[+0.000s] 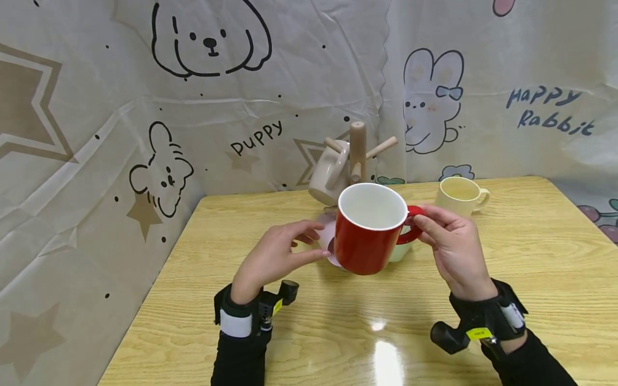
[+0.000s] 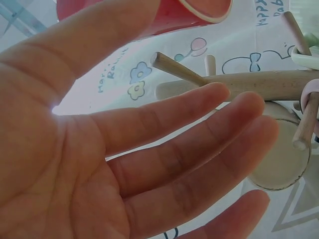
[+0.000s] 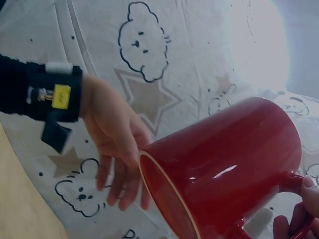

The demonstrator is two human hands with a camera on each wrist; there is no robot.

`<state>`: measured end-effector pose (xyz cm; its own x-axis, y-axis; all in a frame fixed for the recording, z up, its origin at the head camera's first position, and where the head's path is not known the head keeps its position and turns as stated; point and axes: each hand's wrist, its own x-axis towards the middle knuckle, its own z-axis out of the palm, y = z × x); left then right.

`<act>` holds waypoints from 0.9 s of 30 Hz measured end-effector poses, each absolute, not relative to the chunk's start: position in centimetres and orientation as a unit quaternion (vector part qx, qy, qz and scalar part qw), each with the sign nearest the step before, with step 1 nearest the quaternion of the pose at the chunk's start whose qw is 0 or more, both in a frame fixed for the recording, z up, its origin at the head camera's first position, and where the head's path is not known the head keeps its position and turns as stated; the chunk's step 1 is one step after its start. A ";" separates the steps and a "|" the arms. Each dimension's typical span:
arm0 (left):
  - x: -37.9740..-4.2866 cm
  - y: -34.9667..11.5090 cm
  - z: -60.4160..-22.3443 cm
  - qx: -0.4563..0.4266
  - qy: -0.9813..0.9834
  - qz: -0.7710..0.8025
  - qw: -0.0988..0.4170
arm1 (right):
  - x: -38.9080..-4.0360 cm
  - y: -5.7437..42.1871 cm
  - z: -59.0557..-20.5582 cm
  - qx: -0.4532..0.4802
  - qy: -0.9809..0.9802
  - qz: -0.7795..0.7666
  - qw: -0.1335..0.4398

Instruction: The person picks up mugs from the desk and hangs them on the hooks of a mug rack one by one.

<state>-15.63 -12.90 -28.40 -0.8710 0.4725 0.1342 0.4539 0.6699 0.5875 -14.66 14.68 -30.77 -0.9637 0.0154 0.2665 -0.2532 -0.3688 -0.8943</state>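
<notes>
A red mug with a white inside is up in front of the wooden mug tree, its mouth tilted toward me. My right hand pinches its red handle between thumb and fingers. Beside the mug's left side is my left hand, fingers spread and loosely bent, holding nothing. In the left wrist view the red mug shows beyond the thumb. A beige mug hangs on the tree's left. The red mug partly hides a pink mug and a light green mug.
A pale yellow mug stands upright at the back right of the wooden table, its handle to the right. Bare pegs stick out from the tree. A printed cloth hangs behind and to the left.
</notes>
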 end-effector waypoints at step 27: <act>-16.0 -12.9 -28.7 0.255 0.914 0.314 -0.008 | -14.6 14.3 -31.3 0.104 -0.691 0.715 0.026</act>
<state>-16.04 -12.90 -28.73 -0.8695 0.4619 0.1750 0.4719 0.6724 0.5702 -14.57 14.26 -31.32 -0.9771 -0.1069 0.1839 -0.1802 -0.0436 -0.9827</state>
